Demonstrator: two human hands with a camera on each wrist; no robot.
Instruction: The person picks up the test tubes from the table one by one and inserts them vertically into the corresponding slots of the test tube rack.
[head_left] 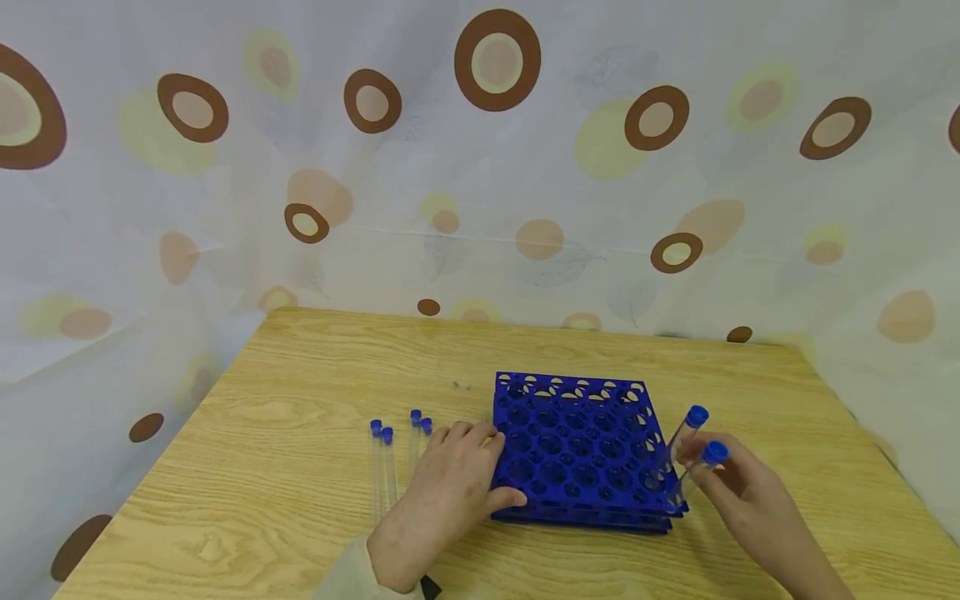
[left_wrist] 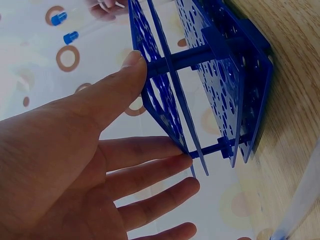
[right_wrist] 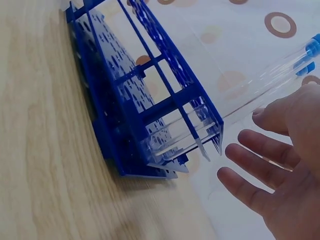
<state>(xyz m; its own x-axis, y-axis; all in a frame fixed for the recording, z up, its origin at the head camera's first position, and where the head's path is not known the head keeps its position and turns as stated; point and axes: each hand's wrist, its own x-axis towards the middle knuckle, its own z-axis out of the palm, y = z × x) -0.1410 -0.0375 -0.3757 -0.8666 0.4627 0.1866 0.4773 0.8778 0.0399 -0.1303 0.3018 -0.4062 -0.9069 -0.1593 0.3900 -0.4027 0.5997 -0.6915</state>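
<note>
Here, my left hand [head_left: 446, 479] was wide open, its straight fingers touching the left end of the dark blue plastic rack with round holes [head_left: 592, 502]. The rack sat nearer the right edge of the light wooden table [head_left: 300, 392]. Two long clear tubes with blue caps [head_left: 716, 452] leaned in its near right corner. My right hand [head_left: 738, 487] was half open beside them; I couldn't tell if it pinched one. Four loose capped tubes [head_left: 387, 437] lay toward the table's left edge.

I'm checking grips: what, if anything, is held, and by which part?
The left hand touches the rack along its left edge; whether the right hand pinches a tube is unclear.
</note>
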